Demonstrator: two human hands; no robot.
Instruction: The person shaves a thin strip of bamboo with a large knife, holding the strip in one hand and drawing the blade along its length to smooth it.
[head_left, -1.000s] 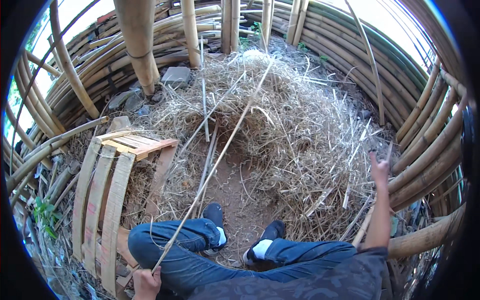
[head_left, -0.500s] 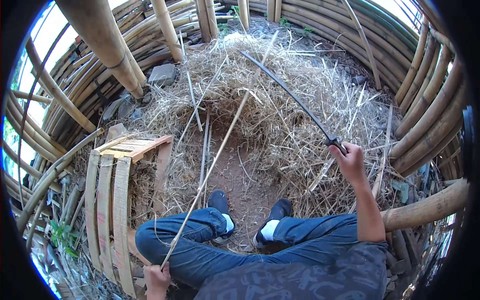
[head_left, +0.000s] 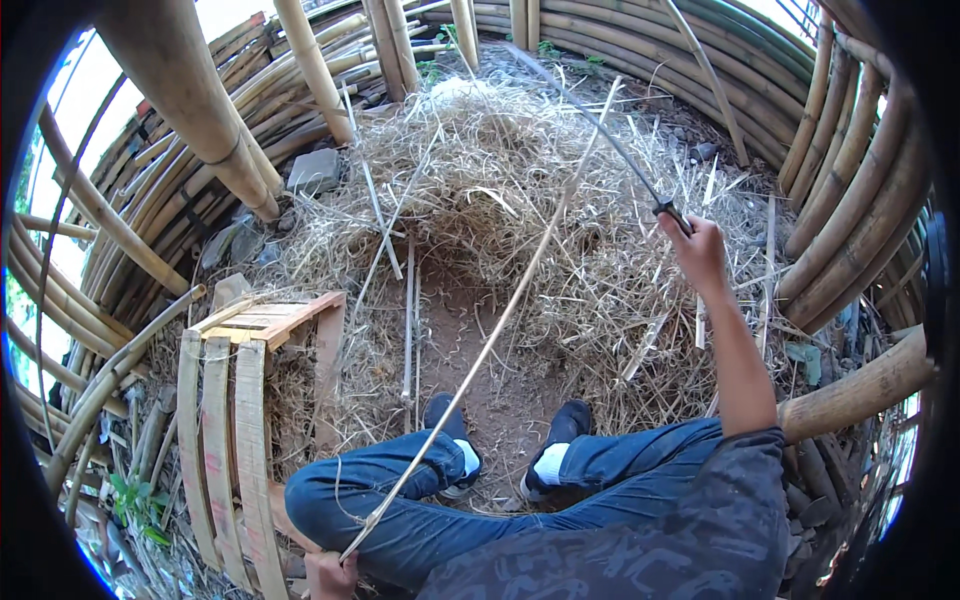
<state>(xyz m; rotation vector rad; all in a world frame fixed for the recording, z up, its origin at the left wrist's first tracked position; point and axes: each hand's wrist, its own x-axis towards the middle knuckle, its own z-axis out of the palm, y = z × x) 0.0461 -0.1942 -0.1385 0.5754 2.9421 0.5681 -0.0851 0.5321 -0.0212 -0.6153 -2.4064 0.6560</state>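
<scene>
A left hand (head_left: 332,575) closes around the near end of a long split-bamboo strip (head_left: 488,345), which slants over the denim-clad left thigh (head_left: 450,525) and out above a heap of pale shavings (head_left: 490,150). The right hand (head_left: 698,248) grips a long-bladed knife (head_left: 635,170), its blade crossing the strip's far end in view; whether they touch cannot be told. Clean strokes likely call for a firm left hold, a shallow blade angle and a path clear of the thigh.

My left hand (head_left: 332,575) grips the near end of this long cane (head_left: 498,320), and there's my right hand (head_left: 698,250), holding a long blade (head_left: 632,166) slanting far left over the straw (head_left: 600,290).
</scene>
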